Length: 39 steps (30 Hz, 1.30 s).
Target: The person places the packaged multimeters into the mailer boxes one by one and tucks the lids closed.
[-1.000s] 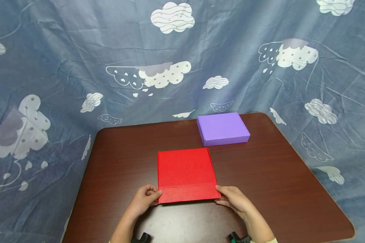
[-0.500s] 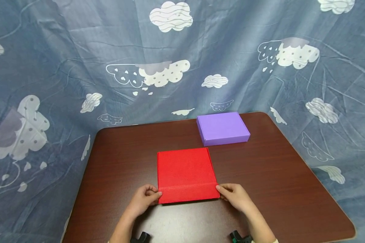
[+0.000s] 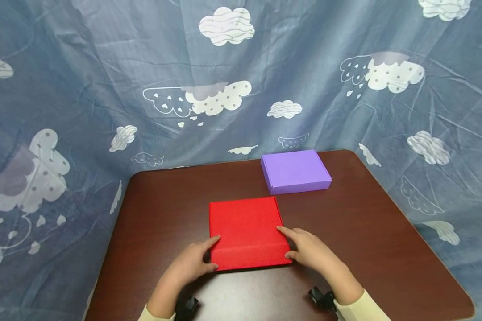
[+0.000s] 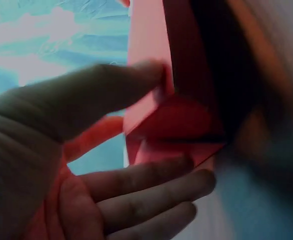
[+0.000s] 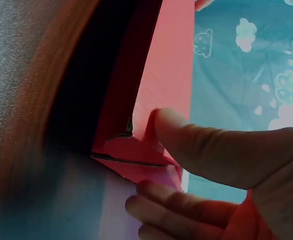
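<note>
A flat red cardboard box lies on the table, with its lid's front flap towards me. At its left front corner, my left hand touches the flap with the thumb, and its straight index finger rests on top. My right hand mirrors this at the right corner. In the left wrist view the thumb lies on the box, the other fingers extended beside its end. Much the same shows in the right wrist view, where the box end has a thin dark gap. The box's inside is hidden.
A closed purple box stands at the back right of the brown table, behind the red box. A blue cloud-patterned curtain hangs behind and at both sides. Dark wrist devices sit under the forearms.
Both hands have let go of the flap's corners, which they pinched. Their index fingers have reached forward onto the top, and the thumbs rest at the flap. The purple box stays put.
</note>
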Each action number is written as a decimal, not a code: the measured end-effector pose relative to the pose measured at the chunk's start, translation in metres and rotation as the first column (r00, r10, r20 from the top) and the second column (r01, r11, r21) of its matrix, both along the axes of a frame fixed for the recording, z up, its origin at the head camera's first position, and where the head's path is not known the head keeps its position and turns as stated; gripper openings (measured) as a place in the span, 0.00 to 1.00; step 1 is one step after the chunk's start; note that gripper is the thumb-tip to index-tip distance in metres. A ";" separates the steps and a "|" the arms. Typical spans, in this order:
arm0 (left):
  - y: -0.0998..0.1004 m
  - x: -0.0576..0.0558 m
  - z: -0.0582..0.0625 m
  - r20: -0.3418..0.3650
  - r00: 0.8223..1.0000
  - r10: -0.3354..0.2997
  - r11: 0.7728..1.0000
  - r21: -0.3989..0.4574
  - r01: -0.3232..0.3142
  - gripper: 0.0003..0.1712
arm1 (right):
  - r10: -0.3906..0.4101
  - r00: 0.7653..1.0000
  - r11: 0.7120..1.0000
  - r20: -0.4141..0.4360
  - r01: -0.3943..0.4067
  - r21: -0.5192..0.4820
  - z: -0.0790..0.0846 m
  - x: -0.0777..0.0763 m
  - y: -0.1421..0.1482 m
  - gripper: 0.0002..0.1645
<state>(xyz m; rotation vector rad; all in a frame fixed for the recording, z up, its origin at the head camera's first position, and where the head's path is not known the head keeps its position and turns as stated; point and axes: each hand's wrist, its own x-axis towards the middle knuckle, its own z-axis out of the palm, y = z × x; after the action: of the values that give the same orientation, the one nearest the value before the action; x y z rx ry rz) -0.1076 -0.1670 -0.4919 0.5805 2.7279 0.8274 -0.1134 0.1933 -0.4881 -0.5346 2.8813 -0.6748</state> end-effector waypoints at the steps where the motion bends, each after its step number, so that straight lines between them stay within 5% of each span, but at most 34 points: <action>1: 0.002 0.001 -0.002 -0.018 1.000 -0.005 1.000 -0.017 0.004 0.44 | 0.003 1.000 1.000 -0.008 -0.003 0.004 -0.002 -0.001 -0.001 0.43; 14: 0.011 0.004 -0.031 -0.152 0.985 0.078 0.995 -0.043 -0.085 0.38 | -0.006 0.989 1.000 -0.145 0.008 0.016 -0.027 -0.002 -0.006 0.38; 28: 0.018 0.003 -0.041 -0.325 0.943 0.076 0.984 -0.130 -0.124 0.33 | 0.017 0.959 0.998 -0.282 0.002 0.067 -0.040 -0.002 -0.008 0.37; 39: 0.025 0.006 -0.049 -0.515 0.852 0.093 0.971 -0.142 -0.192 0.29 | 0.044 0.921 0.996 -0.386 -0.012 0.084 -0.047 -0.005 -0.009 0.33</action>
<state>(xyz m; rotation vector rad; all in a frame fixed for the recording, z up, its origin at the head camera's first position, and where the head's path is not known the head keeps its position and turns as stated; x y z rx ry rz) -0.1013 -0.1415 -0.5410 0.6316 3.3187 0.4790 -0.1180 0.1847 -0.5350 -0.7762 3.2402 -0.4907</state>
